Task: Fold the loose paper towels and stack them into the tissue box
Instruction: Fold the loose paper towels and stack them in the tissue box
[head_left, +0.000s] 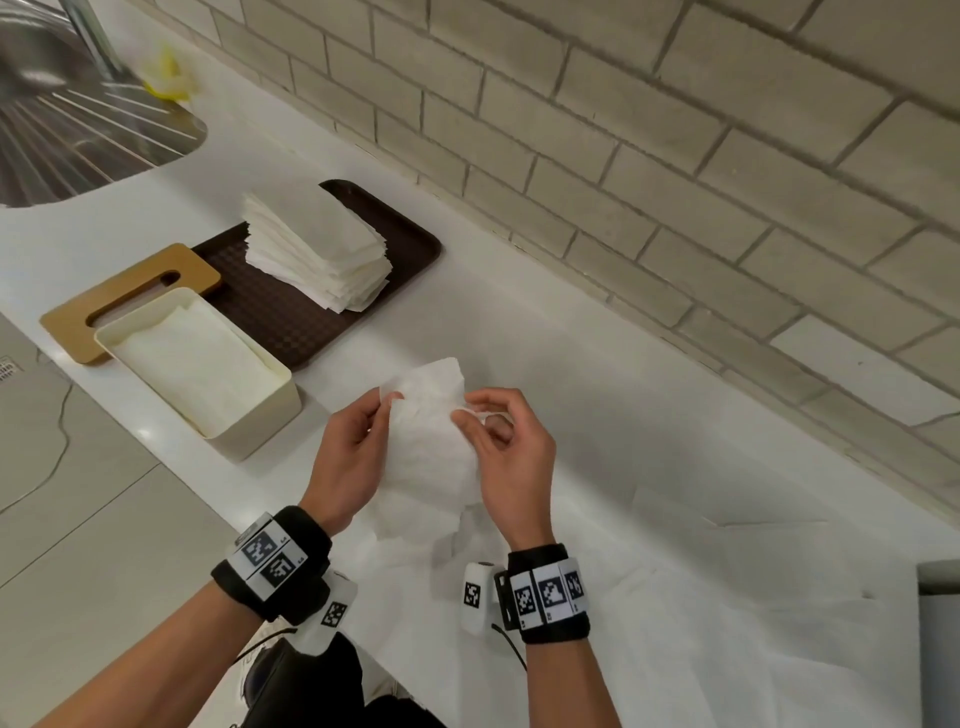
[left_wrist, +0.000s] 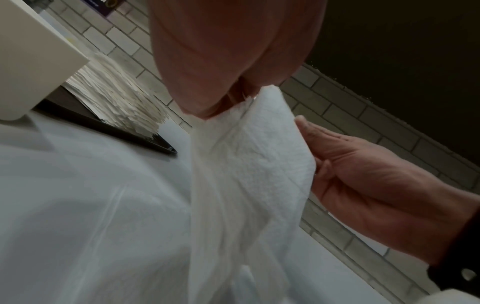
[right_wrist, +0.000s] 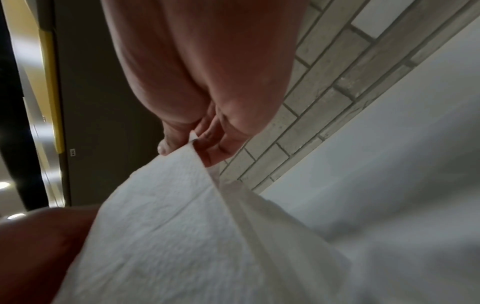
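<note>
White paper towel (head_left: 434, 441), crumpled and not yet folded, hangs between two bare hands above a white counter (head_left: 597, 332). Left hand (head_left: 349, 457) pinches the sheet's upper left edge w/ thumb and fingertips; right hand (head_left: 506, 452) pinches the upper right edge the same way, other fingers loosely curled. Wrist views back this up: paper is nipped between thumb and fingers (right_wrist: 215, 148) on the right, and tucked under the left hand's fingertips in the left wrist view. Lower part of the sheet trails down onto more loose towels (head_left: 701, 597) spread flat on the counter near the person. Cream tissue box (head_left: 249, 441), lid off, sits to the left w/ folded towels (head_left: 192, 358) already inside, filling it close to the rim, approx. Wooden lid (head_left: 67, 322) w/ a slot lies just behind the box, partly on a dark brown tray (head_left: 291, 322). A tall stack of folded towels (head_left: 317, 249) rests on that tray, well apart from the hands. Judging by this, the job looks partway done: some towels are boxed, but the held sheet needs folding, the loose ones on the counter remain, and whether the tray stack also goes in the box can't be told. A steel sink (head_left: 62, 114) shows at far left.
</note>
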